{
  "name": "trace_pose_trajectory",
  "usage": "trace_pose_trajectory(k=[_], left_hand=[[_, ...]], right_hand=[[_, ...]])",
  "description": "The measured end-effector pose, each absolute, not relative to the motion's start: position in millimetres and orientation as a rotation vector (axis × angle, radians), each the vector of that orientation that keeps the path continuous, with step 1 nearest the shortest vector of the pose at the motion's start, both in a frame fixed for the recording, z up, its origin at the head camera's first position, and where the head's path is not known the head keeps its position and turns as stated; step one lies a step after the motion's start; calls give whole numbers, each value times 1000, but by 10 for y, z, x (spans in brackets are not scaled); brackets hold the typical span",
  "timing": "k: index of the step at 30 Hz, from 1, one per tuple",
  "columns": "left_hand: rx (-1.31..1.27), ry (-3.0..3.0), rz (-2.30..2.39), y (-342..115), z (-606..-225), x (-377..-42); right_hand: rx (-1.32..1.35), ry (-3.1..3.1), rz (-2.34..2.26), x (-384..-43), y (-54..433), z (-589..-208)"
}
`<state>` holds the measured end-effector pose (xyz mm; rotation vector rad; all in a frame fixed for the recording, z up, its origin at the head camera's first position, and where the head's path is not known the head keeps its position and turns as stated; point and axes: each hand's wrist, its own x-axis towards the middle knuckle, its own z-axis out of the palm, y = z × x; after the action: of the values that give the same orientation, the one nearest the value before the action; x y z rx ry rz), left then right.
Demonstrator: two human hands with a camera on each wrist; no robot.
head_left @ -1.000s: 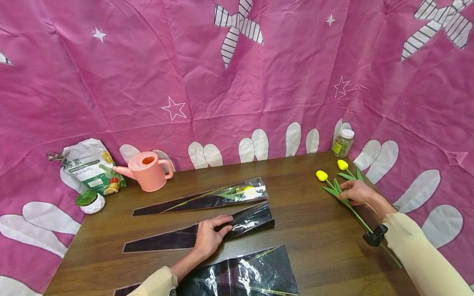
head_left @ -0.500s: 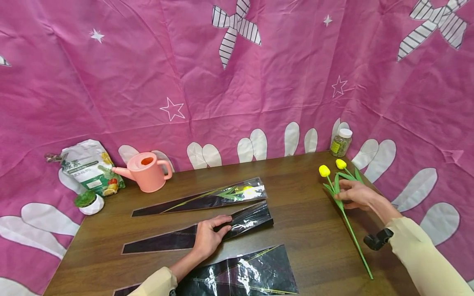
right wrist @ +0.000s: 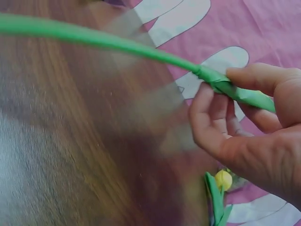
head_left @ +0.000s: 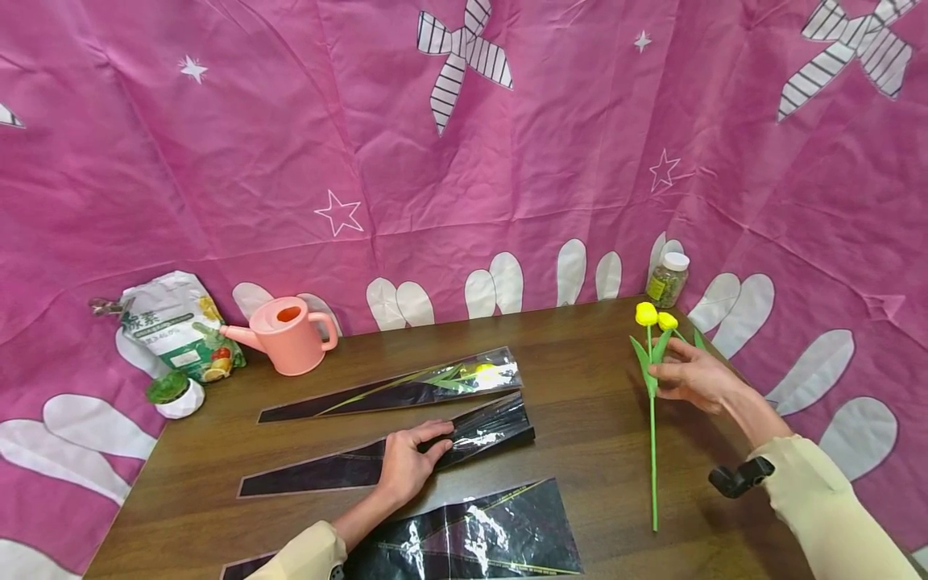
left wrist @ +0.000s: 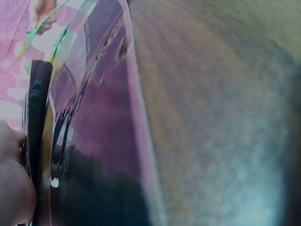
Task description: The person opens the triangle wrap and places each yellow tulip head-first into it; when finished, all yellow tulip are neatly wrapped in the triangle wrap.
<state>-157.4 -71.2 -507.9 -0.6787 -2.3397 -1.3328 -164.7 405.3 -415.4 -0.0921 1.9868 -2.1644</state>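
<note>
My right hand (head_left: 696, 379) pinches a yellow artificial tulip (head_left: 653, 459) below its bloom, at the leaves. Its long green stem hangs toward the table's front; the right wrist view shows thumb and fingertips on the wrapped stem (right wrist: 217, 80). Another yellow tulip (head_left: 668, 321) lies behind, at the table's right edge, partly hidden by the hand. At mid-table, my left hand (head_left: 408, 463) holds a tapered flower sleeve (head_left: 312, 471), clear-fronted with black backing, thumb and index finger on its wide part. The left wrist view shows a rolled black edge (left wrist: 38, 99) beside the thumb.
Behind lies a sleeve (head_left: 399, 395) with a yellow tulip inside; a wider black sleeve (head_left: 500, 532) lies in front. A pink watering can (head_left: 293, 338), a fertilizer bag (head_left: 181, 322) and a small potted plant (head_left: 176, 395) stand at left. A jar (head_left: 668, 280) stands back right.
My right hand has lifted the tulip away from the other one and turned it, its stem end swinging left until nearly straight up and down in view. The left hand stays put.
</note>
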Motion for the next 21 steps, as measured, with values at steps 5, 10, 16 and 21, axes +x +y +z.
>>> trace_pose_trajectory(k=[5,10,16,21], left_hand=[[-676,-2344,-1341,-718,-5071,-1578],[-682,-2331,-1352,-719,-5072,-1582],[-694,-2302,-1366,-715,-5083,-1598],[-708,-2296,-1375,-715,-5091,-1598]], right_hand=[[-73,1726,-2476,-1638,3996,-4133],[16,1612,-2698,-1646,3902,-4098],[227,1540,-2907,-1695,3762,-4060],[308,1452,-3054,-1747,3663,-4075]])
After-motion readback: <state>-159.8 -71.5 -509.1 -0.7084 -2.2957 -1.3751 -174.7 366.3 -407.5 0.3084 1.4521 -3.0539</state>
